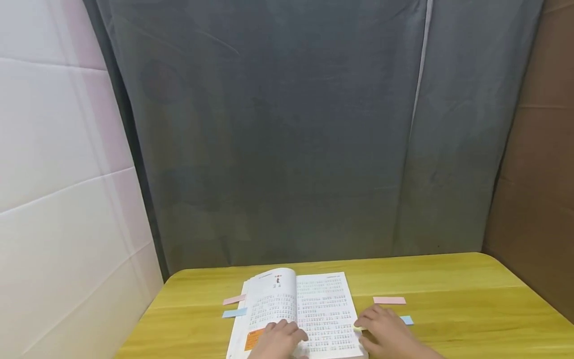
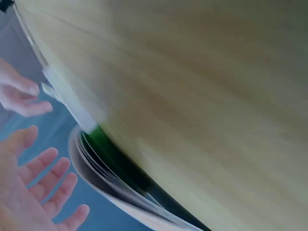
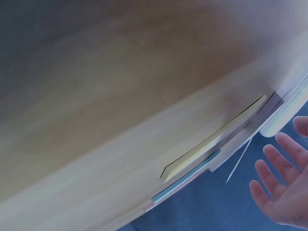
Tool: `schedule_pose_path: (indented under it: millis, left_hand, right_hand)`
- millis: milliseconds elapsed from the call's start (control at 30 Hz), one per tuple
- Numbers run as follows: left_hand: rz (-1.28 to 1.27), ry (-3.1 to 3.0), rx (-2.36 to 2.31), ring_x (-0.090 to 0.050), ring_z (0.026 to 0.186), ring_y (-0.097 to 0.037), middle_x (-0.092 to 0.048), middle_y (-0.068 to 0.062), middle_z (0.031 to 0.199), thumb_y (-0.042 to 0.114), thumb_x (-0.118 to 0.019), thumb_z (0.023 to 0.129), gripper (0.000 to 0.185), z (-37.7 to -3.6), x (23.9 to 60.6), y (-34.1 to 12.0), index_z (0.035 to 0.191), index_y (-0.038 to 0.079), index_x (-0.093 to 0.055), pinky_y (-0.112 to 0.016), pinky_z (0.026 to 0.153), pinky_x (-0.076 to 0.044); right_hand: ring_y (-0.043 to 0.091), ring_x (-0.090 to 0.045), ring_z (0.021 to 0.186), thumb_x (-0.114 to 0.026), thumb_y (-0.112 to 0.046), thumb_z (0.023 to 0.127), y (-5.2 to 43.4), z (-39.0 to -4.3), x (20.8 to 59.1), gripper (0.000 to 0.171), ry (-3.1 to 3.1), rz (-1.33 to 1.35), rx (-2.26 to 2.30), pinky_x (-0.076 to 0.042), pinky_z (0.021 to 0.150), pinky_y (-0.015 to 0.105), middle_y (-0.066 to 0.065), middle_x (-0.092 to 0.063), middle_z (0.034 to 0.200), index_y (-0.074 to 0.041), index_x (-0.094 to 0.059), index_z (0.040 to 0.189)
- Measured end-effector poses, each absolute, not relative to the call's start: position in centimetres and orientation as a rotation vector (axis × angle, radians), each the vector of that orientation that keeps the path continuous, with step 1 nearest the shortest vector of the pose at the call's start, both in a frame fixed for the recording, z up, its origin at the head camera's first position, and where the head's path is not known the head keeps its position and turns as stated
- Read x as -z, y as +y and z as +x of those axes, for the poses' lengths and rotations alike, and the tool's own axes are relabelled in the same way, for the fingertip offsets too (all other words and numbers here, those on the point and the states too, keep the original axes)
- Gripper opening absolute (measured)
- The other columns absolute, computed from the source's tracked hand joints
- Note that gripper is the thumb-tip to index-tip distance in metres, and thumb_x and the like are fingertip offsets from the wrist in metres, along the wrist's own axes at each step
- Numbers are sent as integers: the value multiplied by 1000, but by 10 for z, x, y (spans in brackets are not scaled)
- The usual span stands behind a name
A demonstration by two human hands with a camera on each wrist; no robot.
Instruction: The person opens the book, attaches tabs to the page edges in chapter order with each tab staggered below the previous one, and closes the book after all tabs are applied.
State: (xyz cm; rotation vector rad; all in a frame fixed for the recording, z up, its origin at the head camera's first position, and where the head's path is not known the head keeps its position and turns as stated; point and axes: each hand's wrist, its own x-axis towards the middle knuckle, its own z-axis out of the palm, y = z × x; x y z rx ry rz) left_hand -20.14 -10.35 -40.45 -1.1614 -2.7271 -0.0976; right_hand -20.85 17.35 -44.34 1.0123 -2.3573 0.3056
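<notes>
An open book with printed pages lies on the wooden table. My left hand is over the lower part of the book near its gutter; in the left wrist view its fingers are spread and grip nothing. Beside the book's right edge is my right hand, its fingers apart and loosely bent in the right wrist view. A small yellow sticky tab shows at the right page edge by its fingertips. Pink and blue sticky tabs jut from the book's left edge.
Right of the book lie a pink sticky-note strip and a blue strip, partly behind the right hand. A yellow strip shows in the right wrist view. Grey cloth hangs behind the table.
</notes>
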Motion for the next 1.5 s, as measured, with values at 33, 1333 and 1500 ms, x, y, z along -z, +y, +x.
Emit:
schedule_pose_path:
  millis: [33, 1333, 1500]
  left_hand:
    - [-1118, -2735, 98, -43, 70, -4, -49, 15, 77, 49, -60, 73, 35, -201, 404, -110, 89, 18, -63, -28, 62, -39]
    - [-744, -2599, -254, -35, 53, -12, -33, 3, 64, 39, -57, 74, 30, -198, 436, -168, 73, 13, -42, -25, 39, -28]
    - [-753, -2421, -252, -33, 52, -12, -32, 3, 64, 29, -58, 73, 22, -198, 431, -180, 74, 12, -44, -22, 36, -21]
  right_hand:
    - [13, -52, 82, -67, -16, 73, 172, -208, 444, 11, -2344, 1010, -285, -45, 59, 34, -7, -57, 87, -14, -65, 84]
    - [5, -48, 67, -67, -19, 67, 155, -208, 448, 7, -2324, 1160, -125, -34, 48, 15, -13, -55, 74, -21, -63, 72]
    - [7, -51, 67, -68, -20, 67, 156, -209, 448, 9, -2336, 1161, -122, -37, 48, 17, -12, -57, 74, -22, -63, 74]
